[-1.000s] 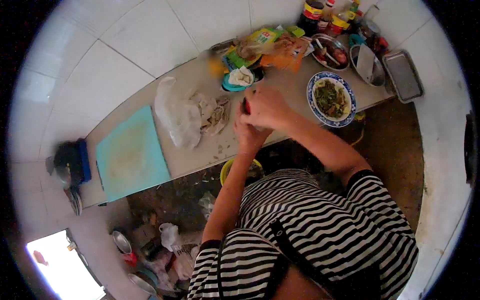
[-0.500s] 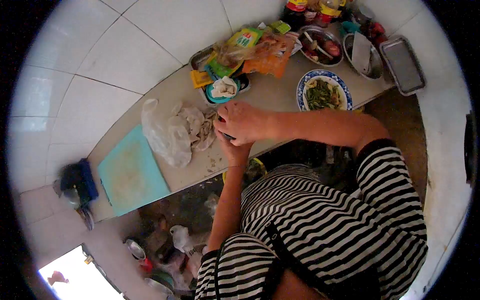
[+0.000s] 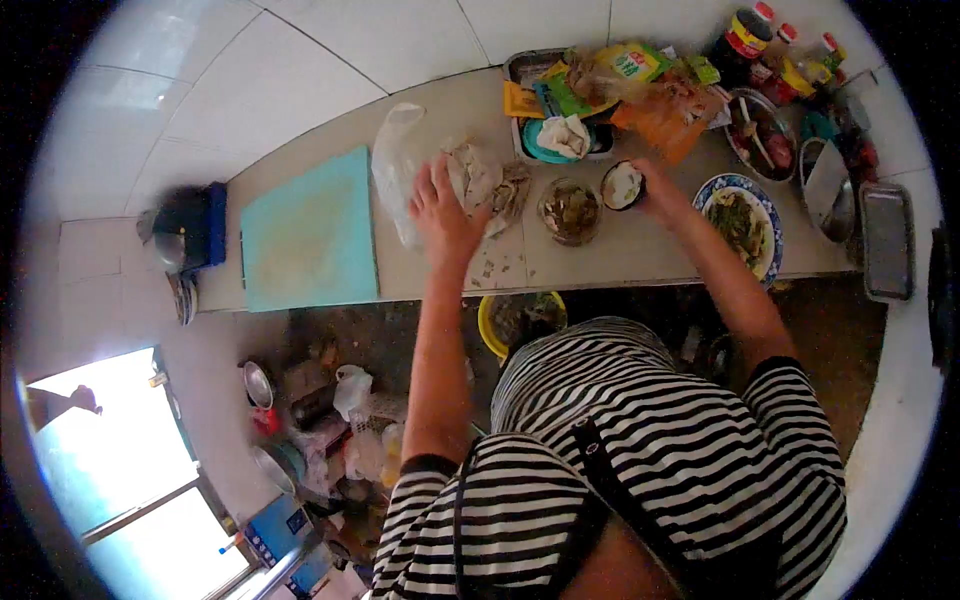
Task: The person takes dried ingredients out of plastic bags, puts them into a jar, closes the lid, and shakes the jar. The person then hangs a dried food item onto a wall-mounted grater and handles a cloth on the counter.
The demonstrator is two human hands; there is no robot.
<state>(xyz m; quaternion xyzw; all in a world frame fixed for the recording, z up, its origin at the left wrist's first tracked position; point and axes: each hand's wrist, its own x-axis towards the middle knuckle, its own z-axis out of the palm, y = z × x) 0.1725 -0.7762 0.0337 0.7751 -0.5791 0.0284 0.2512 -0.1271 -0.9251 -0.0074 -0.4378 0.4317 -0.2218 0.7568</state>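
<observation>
My right hand (image 3: 652,188) grips a round jar lid (image 3: 623,186) with a dark rim, its pale inner side showing. Just left of the lid stands an uncovered glass jar (image 3: 569,213) with brownish, leafy-looking contents. My left hand (image 3: 445,212) is spread with fingers apart, holding nothing. It reaches over the counter beside a clear plastic bag (image 3: 397,150) and a crumpled, whitish-brown wrapping (image 3: 472,172). Small crumbs lie on the counter below that wrapping.
A turquoise cutting board (image 3: 305,230) lies at the left. Behind the jar, a metal tray (image 3: 527,68) holds seasoning packets and a teal bowl (image 3: 540,150). To the right are a plate of greens (image 3: 768,270), metal bowls and bottles (image 3: 745,35). A yellow basin (image 3: 487,327) sits below the counter edge.
My hands, together around a dark-topped object before, have parted. The right has moved right with the lid, the left leftward with nothing in it. The glass jar now shows uncovered; the view has shifted.
</observation>
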